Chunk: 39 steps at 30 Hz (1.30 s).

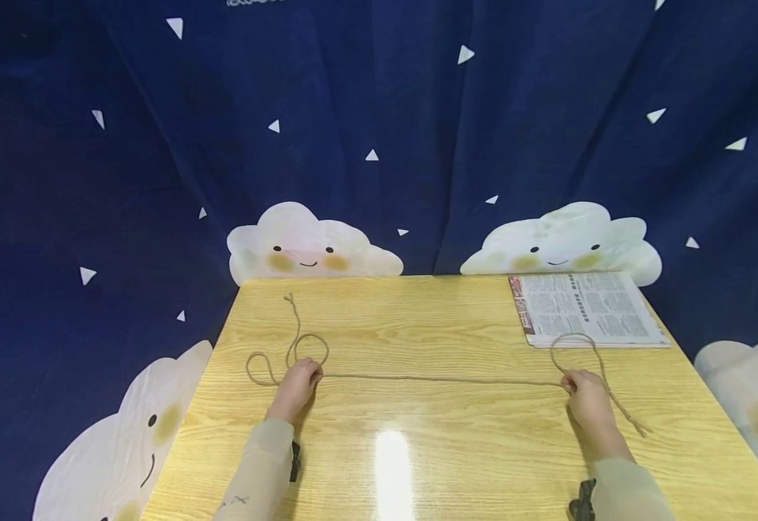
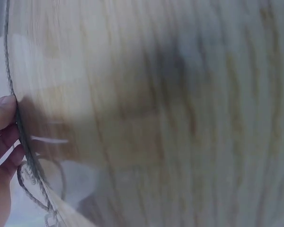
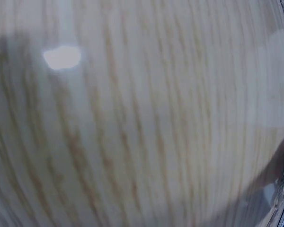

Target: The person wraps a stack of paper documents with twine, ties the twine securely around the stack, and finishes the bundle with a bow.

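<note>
Brown rope (image 1: 444, 378) lies across the table (image 1: 431, 325), its slack at the left forming two loops, with a loose end pointing toward the far edge. Those loops cross close beside the left hand (image 1: 298, 382), so a pull from there could draw them into a snarl.

The left hand pinches the rope between thumb and fingers, as its wrist view shows. That hold takes in only a thin strand; if the fingertips ease, the line could slip out and go slack.

Between the hands the rope runs nearly straight, seemingly low over the wood. Uneven pulling could skew it or drag it through one grip.

At the right, the right hand (image 1: 588, 394) appears to pinch the rope too, though its wrist view catches only a sliver, so how firm the hold is I cannot tell. Beyond its fingers the rope loops up onto the near edge of the newspaper (image 1: 587, 307); a tug there might shift the sheets or catch a corner. The end then trails past the hand toward the near side, its tip looking frayed, where the wrist could snag it or further handling unravel it.
</note>
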Each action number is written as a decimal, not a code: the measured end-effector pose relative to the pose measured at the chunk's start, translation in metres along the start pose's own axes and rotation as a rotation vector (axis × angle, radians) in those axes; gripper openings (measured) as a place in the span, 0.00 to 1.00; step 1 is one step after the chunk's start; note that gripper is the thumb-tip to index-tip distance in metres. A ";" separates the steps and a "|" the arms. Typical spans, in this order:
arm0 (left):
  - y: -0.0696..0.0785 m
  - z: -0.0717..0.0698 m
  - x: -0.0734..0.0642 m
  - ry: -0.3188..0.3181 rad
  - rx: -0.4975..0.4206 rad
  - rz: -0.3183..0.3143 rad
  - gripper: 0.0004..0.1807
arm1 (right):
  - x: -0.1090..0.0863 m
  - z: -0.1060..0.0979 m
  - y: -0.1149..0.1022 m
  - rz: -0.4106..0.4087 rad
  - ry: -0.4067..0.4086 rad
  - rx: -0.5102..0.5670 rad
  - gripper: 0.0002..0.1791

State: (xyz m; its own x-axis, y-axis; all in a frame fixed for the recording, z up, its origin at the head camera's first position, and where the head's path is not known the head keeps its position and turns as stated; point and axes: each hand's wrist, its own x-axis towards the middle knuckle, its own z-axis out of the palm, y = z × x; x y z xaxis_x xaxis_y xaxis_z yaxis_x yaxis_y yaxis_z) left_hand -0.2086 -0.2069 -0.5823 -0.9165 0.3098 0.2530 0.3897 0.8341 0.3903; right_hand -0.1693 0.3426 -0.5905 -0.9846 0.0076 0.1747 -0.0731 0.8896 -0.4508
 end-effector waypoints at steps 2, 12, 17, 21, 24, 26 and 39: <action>0.000 0.002 0.000 -0.003 0.001 0.003 0.02 | -0.002 -0.001 0.001 0.013 0.003 0.008 0.06; 0.000 0.007 0.000 -0.013 -0.008 -0.006 0.04 | -0.006 -0.005 -0.002 0.017 0.015 0.000 0.03; 0.005 0.006 0.000 -0.046 -0.026 -0.010 0.01 | -0.004 -0.011 -0.012 0.067 -0.015 0.035 0.06; 0.015 0.010 0.003 -0.056 -0.057 -0.013 0.02 | 0.003 -0.009 -0.025 0.111 0.087 0.076 0.07; 0.025 0.016 0.009 -0.049 -0.064 -0.001 0.03 | 0.015 -0.002 -0.038 0.166 0.176 0.157 0.08; 0.034 0.022 0.015 -0.047 -0.064 0.023 0.03 | 0.024 0.002 -0.047 0.247 0.189 0.242 0.11; 0.106 0.062 0.056 -0.146 -0.084 0.138 0.06 | 0.068 0.001 -0.082 1.011 0.229 1.210 0.27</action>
State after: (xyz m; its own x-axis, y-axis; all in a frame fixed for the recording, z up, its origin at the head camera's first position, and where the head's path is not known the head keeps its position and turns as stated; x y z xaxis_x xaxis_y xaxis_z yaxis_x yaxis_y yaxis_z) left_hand -0.2245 -0.0725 -0.5820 -0.8549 0.4862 0.1810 0.5129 0.7401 0.4349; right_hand -0.2300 0.2698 -0.5426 -0.6683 0.5084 -0.5430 0.3799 -0.3944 -0.8368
